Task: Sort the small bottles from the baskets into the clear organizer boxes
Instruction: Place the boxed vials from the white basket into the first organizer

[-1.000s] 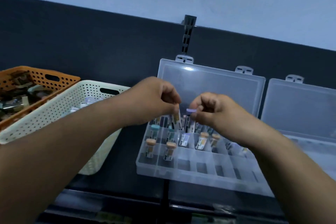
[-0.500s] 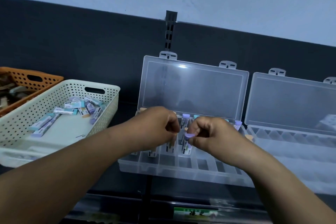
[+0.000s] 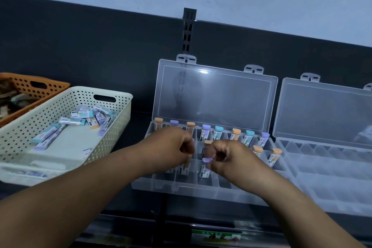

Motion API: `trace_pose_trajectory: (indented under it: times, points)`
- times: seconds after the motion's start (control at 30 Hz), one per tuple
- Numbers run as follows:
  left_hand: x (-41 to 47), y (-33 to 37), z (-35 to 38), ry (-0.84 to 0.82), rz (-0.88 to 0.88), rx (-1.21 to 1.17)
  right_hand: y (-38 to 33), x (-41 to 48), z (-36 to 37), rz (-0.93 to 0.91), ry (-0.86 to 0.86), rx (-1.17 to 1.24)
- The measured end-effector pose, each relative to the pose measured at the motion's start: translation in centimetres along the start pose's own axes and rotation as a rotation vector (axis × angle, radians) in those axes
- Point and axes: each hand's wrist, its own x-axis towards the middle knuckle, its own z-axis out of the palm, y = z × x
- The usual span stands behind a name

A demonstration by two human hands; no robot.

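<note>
Clear plastic marks the organizer box [image 3: 177, 189] in the middle, its lid leaning back against the dark wall panel. Both hands work over its front compartments. The right hand [image 3: 231, 159] pinches a purple-capped bottle [image 3: 205, 168] by the cap, upright, its base down in a front compartment. Just left of it, the left hand [image 3: 171, 151] has its fingers curled round a second bottle [image 3: 184, 169]. Only the lower body shows below the fist, so its cap colour is anyone's guess. Along the box's back row stands a line of upright bottles [image 3: 205, 132] with orange, purple and teal caps. Left of the box a cream basket [image 3: 24, 127] holds loose bottles [image 3: 80, 121] lying flat. An orange basket [image 3: 40, 84] sits beyond that one. Right of the box, touching it, lies a second organizer box [image 3: 332, 193], also open.
</note>
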Motion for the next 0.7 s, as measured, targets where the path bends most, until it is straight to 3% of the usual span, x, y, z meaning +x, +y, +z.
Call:
trace_pose_trajectory:
  times: [0.43,0.7]
  points:
    - [0.0,-0.1,0.1,-0.028,0.034,0.069,-0.5,0.2,-0.4,0.026,-0.009,-0.131]
    - [-0.3,-0.4,-1.0,0.059,0.037,0.030,-3.2,0.7,-1.5,-0.046,0.010,-0.231]
